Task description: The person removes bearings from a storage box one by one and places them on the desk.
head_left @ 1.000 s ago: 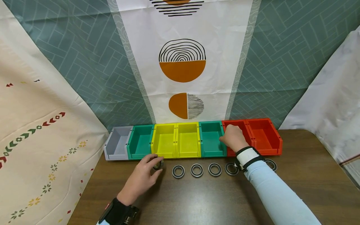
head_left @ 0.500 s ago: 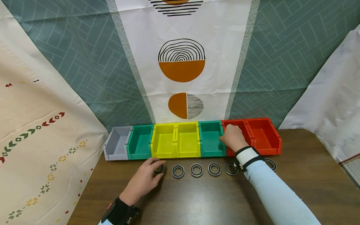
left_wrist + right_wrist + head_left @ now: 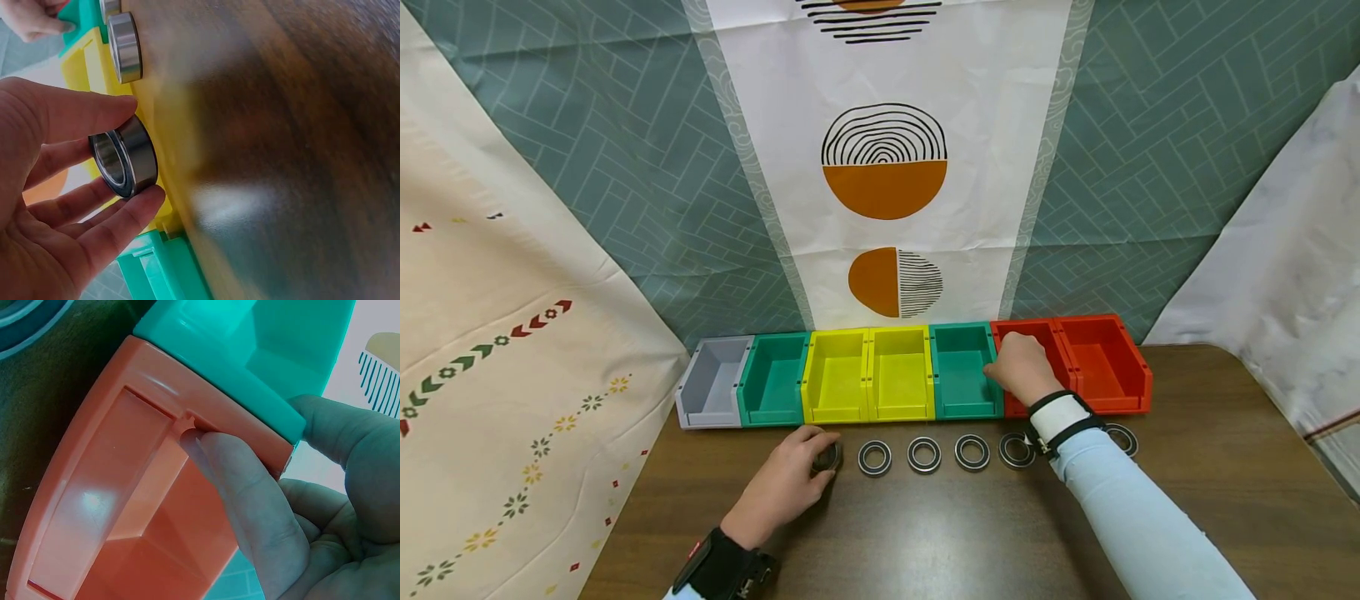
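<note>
At the left end of a row of metal ball bearings, my left hand (image 3: 784, 479) holds one ball bearing (image 3: 141, 153) between thumb and fingers, close over the wooden table (image 3: 895, 542). Part of that bearing is covered by the fingers in the head view. My right hand (image 3: 1024, 367) is at the red bin (image 3: 147, 394) beside the right-hand green bin (image 3: 262, 337). It pinches their adjoining side walls, index finger inside the red bin and thumb on the green one's rim.
Several bins stand side by side against the back cloth: a grey bin (image 3: 718, 379), a green bin (image 3: 775, 379), two yellow bins (image 3: 837, 375), then green and red ones. Several more bearings (image 3: 924, 455) lie in front of them. The right forearm crosses over this row.
My left hand has come slightly down and toward me with its bearing, from the yellow bin's front edge to the line of the other bearings. The right hand stays where it was.
</note>
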The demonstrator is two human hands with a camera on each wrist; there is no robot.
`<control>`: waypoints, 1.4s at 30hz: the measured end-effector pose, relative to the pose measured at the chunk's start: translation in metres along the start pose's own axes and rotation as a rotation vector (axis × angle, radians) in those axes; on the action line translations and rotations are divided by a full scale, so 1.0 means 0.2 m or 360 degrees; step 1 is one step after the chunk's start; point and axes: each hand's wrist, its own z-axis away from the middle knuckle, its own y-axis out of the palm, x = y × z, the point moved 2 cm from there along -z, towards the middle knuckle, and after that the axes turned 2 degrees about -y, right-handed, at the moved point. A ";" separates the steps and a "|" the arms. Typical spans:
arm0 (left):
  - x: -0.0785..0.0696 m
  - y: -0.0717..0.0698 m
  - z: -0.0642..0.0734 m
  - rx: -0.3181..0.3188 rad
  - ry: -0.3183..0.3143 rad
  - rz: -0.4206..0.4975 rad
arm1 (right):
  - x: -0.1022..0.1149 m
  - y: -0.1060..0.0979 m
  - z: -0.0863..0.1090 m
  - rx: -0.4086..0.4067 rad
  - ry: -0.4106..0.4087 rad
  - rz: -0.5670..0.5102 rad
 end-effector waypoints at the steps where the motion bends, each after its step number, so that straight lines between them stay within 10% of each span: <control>1: 0.00 0.00 0.00 0.0009 -0.0001 -0.0002 | 0.00 0.00 0.00 -0.0002 0.0005 0.0000; 42: 0.02 0.04 -0.03 0.0217 -0.0121 -0.0029 | 0.00 -0.01 0.00 0.0010 0.0012 0.0003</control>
